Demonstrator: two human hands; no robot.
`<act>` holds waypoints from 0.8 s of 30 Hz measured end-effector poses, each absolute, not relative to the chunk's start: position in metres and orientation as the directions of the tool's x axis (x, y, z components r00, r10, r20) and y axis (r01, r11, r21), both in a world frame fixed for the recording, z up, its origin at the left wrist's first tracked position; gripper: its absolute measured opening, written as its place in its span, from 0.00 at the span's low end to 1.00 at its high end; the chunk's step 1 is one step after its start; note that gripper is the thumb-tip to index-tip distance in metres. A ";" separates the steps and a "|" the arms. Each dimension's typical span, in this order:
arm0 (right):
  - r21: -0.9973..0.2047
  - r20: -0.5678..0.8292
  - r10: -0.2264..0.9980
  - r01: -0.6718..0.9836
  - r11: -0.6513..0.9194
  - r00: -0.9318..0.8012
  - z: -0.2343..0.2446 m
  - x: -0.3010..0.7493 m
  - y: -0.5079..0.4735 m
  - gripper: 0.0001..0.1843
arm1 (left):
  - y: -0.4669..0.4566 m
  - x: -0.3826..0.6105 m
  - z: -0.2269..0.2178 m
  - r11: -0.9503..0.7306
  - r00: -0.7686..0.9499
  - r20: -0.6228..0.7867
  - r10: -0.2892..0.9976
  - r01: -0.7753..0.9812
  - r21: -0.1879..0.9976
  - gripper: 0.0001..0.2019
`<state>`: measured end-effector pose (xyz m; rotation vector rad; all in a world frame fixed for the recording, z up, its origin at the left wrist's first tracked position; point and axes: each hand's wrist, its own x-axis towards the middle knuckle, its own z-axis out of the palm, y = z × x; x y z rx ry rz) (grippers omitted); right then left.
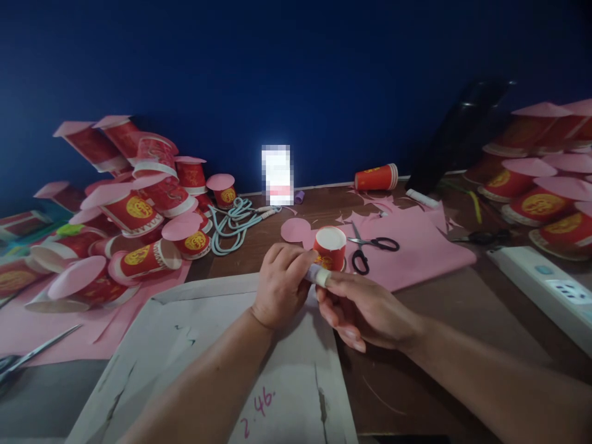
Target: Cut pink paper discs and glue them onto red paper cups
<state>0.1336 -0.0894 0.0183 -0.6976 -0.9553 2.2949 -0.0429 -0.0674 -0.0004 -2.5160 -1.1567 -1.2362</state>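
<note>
My left hand (283, 280) is wrapped round a glue stick (320, 275) with a purple and whitish body. The fingertips of my right hand (365, 305) close on the whitish end of the same stick, its lower fingers loosely curled. Just behind the hands, a red paper cup (337, 245) with a gold print stands upside down, its white base up. A round pink paper disc (296, 230) lies to the left of the cup. Black-handled scissors (380, 243) rest on a pink paper sheet (416, 259) at the right.
Red cups topped with pink discs pile up at left (139, 209) and right (541, 200). A light blue cord (231, 228), a blurred bright screen (277, 176), a purple cap (300, 197) and stacked cups (377, 177) sit behind. A power strip (531, 283) lies right; a whitish board (198, 345) lies beneath.
</note>
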 end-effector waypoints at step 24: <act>-0.539 -0.198 0.507 -0.339 -0.771 -0.839 0.014 0.140 -0.088 0.15 | -0.072 -0.036 -0.001 -0.651 0.289 0.815 0.502 0.747 0.136 0.08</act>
